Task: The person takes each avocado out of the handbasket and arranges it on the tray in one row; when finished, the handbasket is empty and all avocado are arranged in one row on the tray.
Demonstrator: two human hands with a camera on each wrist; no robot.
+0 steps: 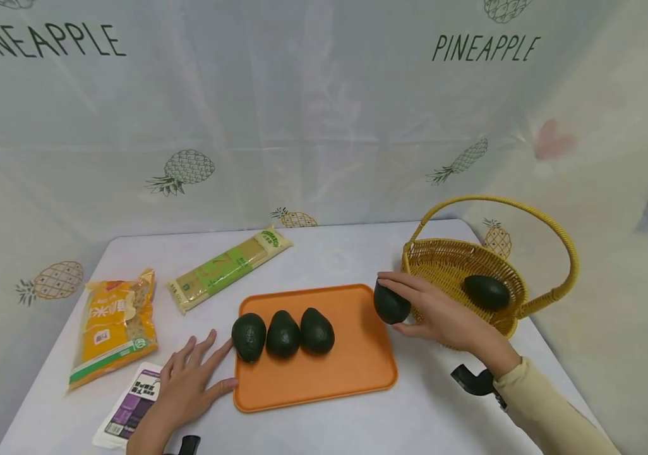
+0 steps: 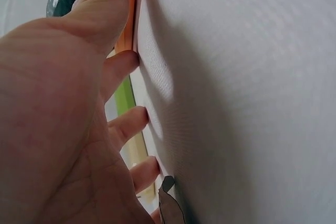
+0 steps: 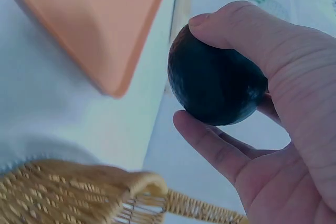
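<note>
My right hand [image 1: 443, 313] pinches a dark green avocado [image 1: 390, 304] between thumb and fingers, above the right edge of an orange tray [image 1: 352, 370]. In the right wrist view, the thumb lies on one side of the avocado [image 3: 215, 77] and fingers on the other. Three more avocados [image 1: 283, 335] lie in a row in the tray's left half. Spread fingers of my left hand [image 1: 187, 385] rest at the tray's left edge, holding nothing. A yellow wicker basket [image 1: 438, 260] right of the tray contains another avocado [image 1: 487, 292].
The basket's tall handle [image 1: 571, 253] arches up at the right. A green-and-clear noodle packet [image 1: 230, 268] lies behind the tray. On the left are an orange food bag [image 1: 112, 328] and a purple-and-white packet [image 1: 133, 404], partly under the left hand.
</note>
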